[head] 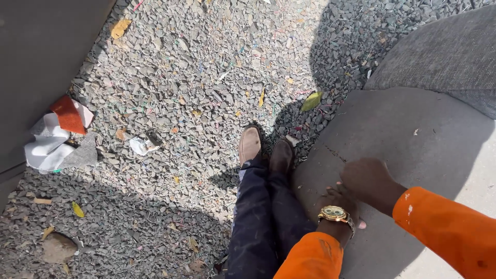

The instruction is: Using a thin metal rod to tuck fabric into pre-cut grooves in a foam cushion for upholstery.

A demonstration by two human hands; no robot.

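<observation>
My two hands rest together on a large grey fabric-covered cushion (413,129) at the right. My right hand (368,178), in an orange sleeve, is curled into a fist and presses on the fabric near its rounded edge. Just below it, and partly covered by it, lies my left hand (335,199), which wears a gold wristwatch (335,213). The left fingers are mostly hidden, so I cannot see whether they grip anything. A thin crease or seam (333,151) runs across the fabric just above the hands.
My legs in dark trousers (263,217) and brown shoes (250,144) stand on loose grey gravel (196,77) beside the cushion. A second grey cushion (444,51) lies at the upper right. Crumpled white and orange scraps (57,134) lie by a dark panel (36,57) at the left.
</observation>
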